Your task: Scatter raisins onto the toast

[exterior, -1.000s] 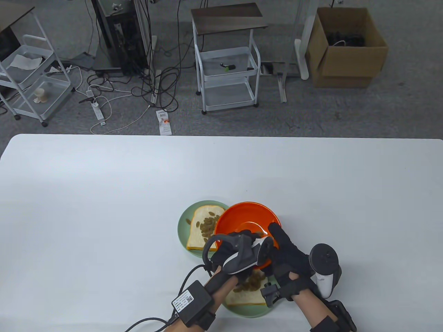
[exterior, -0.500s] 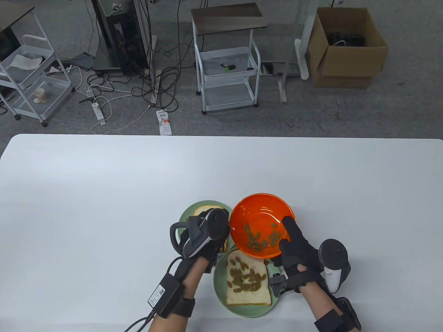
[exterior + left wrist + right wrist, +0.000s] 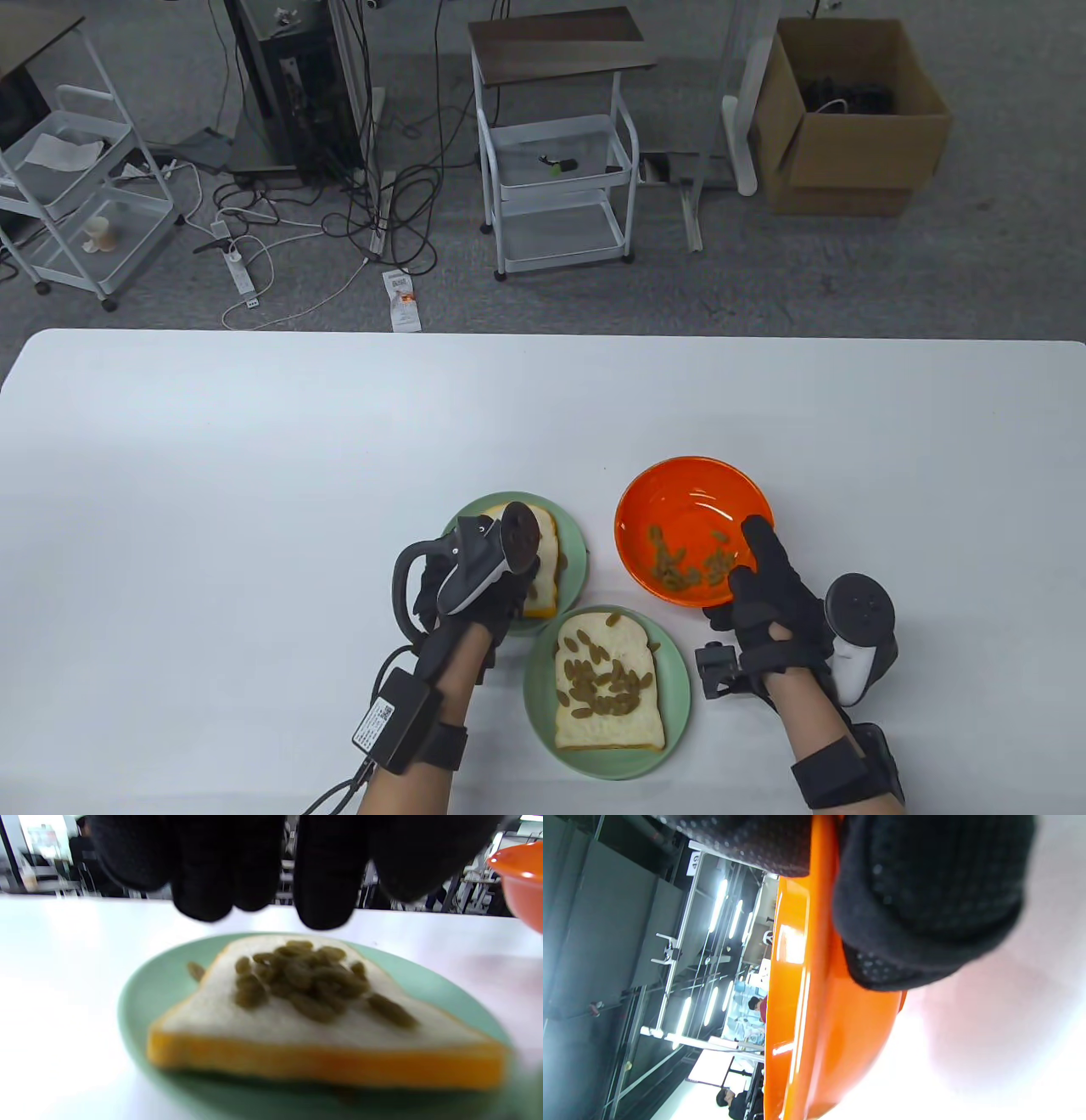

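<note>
An orange bowl [image 3: 691, 492] holds a few raisins [image 3: 683, 567] at its near side. My right hand [image 3: 742, 577] grips its near rim, thumb inside, fingers under it; the right wrist view shows the bowl [image 3: 797, 1005] in that grip. Two green plates each bear a slice of toast topped with raisins. The near toast [image 3: 607, 688] lies in full view. The far toast [image 3: 547, 556] is partly hidden under my left hand [image 3: 488, 598]. In the left wrist view my fingers [image 3: 326, 891] hang empty just above that toast [image 3: 297, 1018].
The near plate [image 3: 536, 679] and far plate [image 3: 575, 552] almost touch. The bowl stands right of the far plate. One raisin lies on the far plate [image 3: 196, 971] beside the toast. White table surface lies on all sides.
My right hand carried the bowl from above the plates to the right and farther away. My left hand moved left and away, from the near plate to above the far toast.
</note>
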Motion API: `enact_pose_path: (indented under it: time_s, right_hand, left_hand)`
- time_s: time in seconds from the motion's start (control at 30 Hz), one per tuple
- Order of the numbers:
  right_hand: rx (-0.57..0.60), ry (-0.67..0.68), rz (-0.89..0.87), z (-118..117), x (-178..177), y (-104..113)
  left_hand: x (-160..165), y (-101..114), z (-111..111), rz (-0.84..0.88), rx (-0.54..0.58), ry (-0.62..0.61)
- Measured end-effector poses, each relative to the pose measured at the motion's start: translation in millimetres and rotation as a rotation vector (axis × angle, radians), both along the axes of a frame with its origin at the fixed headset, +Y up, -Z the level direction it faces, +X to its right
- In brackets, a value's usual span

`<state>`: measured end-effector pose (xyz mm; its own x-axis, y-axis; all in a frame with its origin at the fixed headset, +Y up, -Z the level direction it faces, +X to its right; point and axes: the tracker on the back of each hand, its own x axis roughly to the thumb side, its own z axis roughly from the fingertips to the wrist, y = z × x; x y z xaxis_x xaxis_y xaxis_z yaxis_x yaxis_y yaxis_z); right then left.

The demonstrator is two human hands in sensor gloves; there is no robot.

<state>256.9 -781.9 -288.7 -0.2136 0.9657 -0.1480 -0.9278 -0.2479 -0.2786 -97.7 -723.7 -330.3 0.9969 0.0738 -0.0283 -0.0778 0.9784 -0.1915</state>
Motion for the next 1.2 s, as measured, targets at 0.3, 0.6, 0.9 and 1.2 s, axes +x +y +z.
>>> enact_pose_path:
  time_s: [0.3, 0.6, 0.9, 1.2]
  right_hand:
    - [-0.049, -0.109, -0.062, -5.0, 32.7, -9.6]
    - [-0.097, -0.199, -0.165, -7.5, 56.8, -25.5]
    - [-0.141, -0.21, -0.211, -10.1, 62.2, -33.7]
    - [-0.183, -0.1, 0.064, -11.5, 61.3, -23.9]
  left_hand:
    - [-13.8, 10.6, 26.8, 0.298, 0.062, -0.194]
    - [-45.0, -16.5, 40.8, 0.486, 0.109, -0.205]
    - [-54.7, -33.8, 37.0, 0.474, 0.066, -0.195]
    - [-57.9, -38.8, 37.3, 0.439, 0.044, -0.212]
